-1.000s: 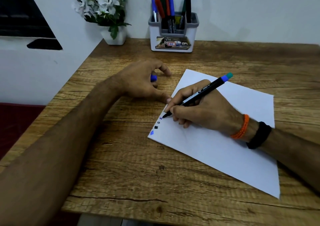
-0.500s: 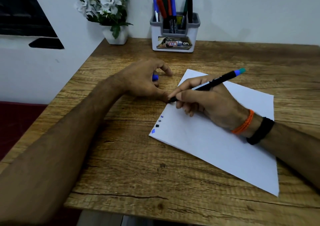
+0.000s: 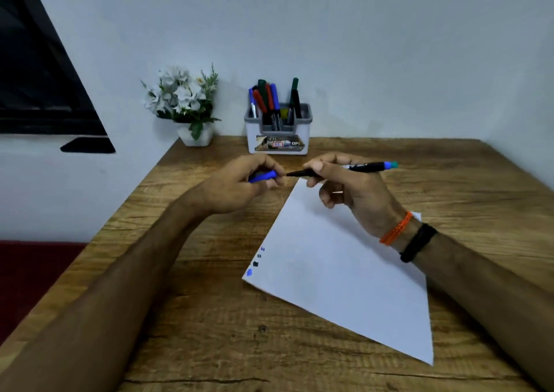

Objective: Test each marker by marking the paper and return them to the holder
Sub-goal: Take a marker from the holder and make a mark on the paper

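Note:
My right hand (image 3: 344, 181) grips a black marker (image 3: 364, 167) with a blue and teal end, held level above the table with its tip pointing left. My left hand (image 3: 239, 184) pinches a blue cap (image 3: 263, 176) whose open end sits just short of the marker's tip. The white paper (image 3: 344, 271) lies slanted on the wooden table (image 3: 209, 316) with several small blue and dark marks (image 3: 255, 263) near its left edge. The grey and white holder (image 3: 278, 133) stands at the back against the wall with several markers (image 3: 269, 99) upright in it.
A white pot of white flowers (image 3: 186, 106) stands at the table's back left corner beside the holder. A dark window frame (image 3: 39, 70) is on the left wall. The table's left edge drops to a dark red floor (image 3: 30, 271).
My right hand lifted the marker off the paper and turned its tip left. My left hand rose from the table with the blue cap and brought it up to the tip. The camera tilted upward.

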Tool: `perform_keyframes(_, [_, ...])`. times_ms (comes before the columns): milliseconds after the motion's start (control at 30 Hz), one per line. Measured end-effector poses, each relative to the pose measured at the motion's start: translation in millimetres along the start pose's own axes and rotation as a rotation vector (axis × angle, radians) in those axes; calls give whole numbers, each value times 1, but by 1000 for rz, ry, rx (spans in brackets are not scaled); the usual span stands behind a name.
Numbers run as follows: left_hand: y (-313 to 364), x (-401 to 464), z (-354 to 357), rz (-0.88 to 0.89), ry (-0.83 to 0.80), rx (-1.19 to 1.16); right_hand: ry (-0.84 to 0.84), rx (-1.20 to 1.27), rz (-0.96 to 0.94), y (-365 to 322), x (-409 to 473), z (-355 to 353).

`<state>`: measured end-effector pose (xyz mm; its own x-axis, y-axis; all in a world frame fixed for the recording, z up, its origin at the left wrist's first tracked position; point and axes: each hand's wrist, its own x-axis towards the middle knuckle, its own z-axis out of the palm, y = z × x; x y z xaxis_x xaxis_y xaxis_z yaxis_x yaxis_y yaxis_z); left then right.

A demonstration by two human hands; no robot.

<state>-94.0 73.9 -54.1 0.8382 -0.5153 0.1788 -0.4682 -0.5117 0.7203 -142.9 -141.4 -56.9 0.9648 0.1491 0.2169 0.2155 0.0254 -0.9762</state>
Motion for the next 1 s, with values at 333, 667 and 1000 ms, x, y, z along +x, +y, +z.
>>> perform_keyframes(333, [6,2,10,98,91,-192,-32,68,18,0,2,-18])
perform_keyframes(667, [8,3,14,132,71,-212,-14,2,6,4,2,-11])
perform_keyframes(1000, [5,4,14,88,104,-294,-17,-7,-30,12,4,-18])
